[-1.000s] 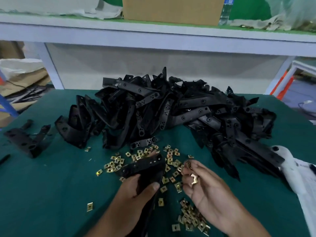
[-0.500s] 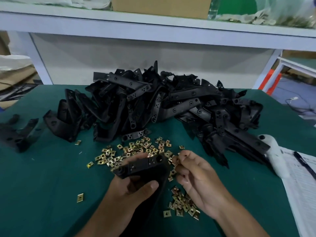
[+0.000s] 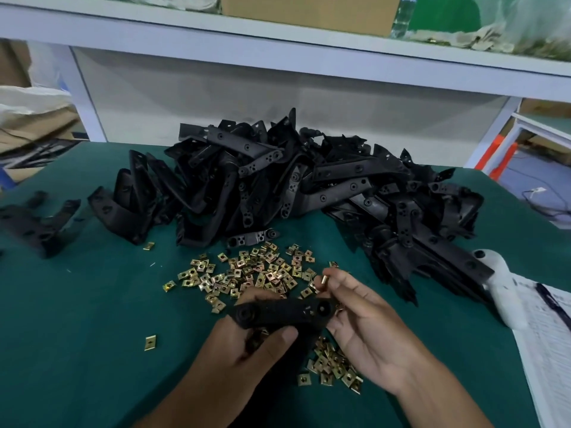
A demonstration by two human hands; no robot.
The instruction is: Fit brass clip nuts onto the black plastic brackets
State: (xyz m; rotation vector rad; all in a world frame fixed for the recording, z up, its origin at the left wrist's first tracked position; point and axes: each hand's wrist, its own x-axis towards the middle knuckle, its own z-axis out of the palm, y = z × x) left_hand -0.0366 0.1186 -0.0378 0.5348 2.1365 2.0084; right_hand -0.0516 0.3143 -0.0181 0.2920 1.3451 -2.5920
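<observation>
— Two hands, what do we have in them?
— Our left hand [image 3: 247, 350] grips one black bracket [image 3: 284, 312], thumb curled across its near face. Our right hand [image 3: 367, 322] pinches a brass clip nut [image 3: 324, 278] in its fingertips, just above the bracket's right end.
— And the rest?
— Loose clip nuts [image 3: 247, 273] lie scattered on the green mat [image 3: 77, 335] just beyond the bracket, more under our right wrist. Farther beyond sits the bracket pile [image 3: 293, 186], with a paper sheet [image 3: 547, 350] to the bracket's right
</observation>
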